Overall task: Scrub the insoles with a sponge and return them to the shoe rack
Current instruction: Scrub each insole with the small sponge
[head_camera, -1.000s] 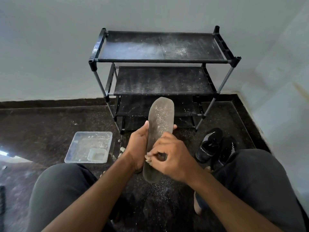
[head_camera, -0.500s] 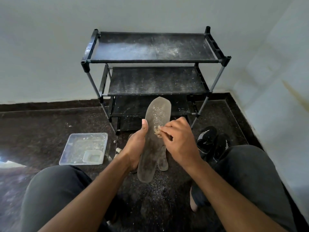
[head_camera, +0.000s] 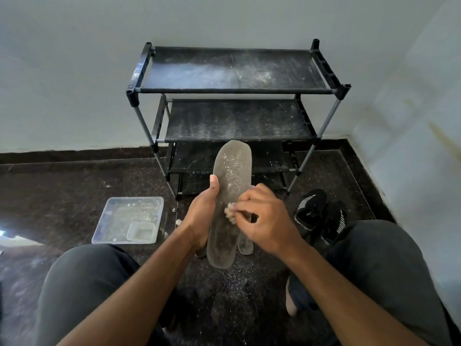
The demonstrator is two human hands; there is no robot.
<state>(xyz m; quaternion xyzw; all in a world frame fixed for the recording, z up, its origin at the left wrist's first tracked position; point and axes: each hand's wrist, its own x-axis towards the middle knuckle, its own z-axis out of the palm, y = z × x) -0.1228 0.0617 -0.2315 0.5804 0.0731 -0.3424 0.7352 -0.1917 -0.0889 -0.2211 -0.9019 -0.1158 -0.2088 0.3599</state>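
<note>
A grey insole (head_camera: 230,181) speckled with pale crumbs stands upright in front of me, toe end up. My left hand (head_camera: 200,216) grips its left edge, thumb along the front. My right hand (head_camera: 262,219) pinches a small pale sponge (head_camera: 229,212) against the middle of the insole. A second grey insole (head_camera: 245,243) lies on the floor just behind, mostly hidden by my right hand. The black three-tier shoe rack (head_camera: 234,118) stands against the wall beyond, its shelves dusted with white specks.
A clear plastic tray (head_camera: 109,216) with a small tub inside sits on the dark floor at left. A pair of black shoes (head_camera: 320,216) lies at right, by my right knee. White walls meet in a corner at right. Crumbs scatter on the floor between my knees.
My right hand with the sponge went up the insole from its lower part, then came back down to the middle. The insole stays upright in my left hand.
</note>
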